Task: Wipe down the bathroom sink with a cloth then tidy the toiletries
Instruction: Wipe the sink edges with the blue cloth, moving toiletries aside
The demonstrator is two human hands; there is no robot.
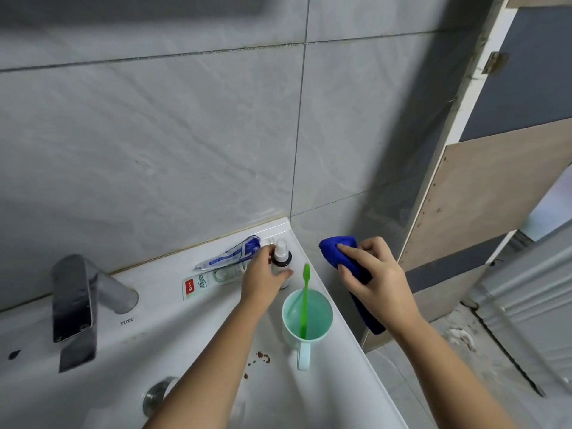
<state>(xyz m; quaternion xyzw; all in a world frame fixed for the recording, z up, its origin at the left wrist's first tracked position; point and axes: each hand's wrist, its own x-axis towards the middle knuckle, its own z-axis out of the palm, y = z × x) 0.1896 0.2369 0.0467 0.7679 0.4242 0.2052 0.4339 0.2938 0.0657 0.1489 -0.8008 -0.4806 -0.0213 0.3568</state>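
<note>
My left hand grips a small brown spray bottle with a clear cap, standing at the back right corner of the white sink. My right hand holds a bunched blue cloth beyond the sink's right edge, in the air beside the tiled wall. A mint green mug with a green toothbrush upright in it stands on the sink's right rim, just in front of the bottle. Two toothpaste tubes lie on the back ledge: a blue and white one and a green and white one.
A chrome faucet rises at the back left of the sink, with the drain below it. Brown specks mark the sink surface left of the mug's handle. A wooden panel and door frame stand to the right.
</note>
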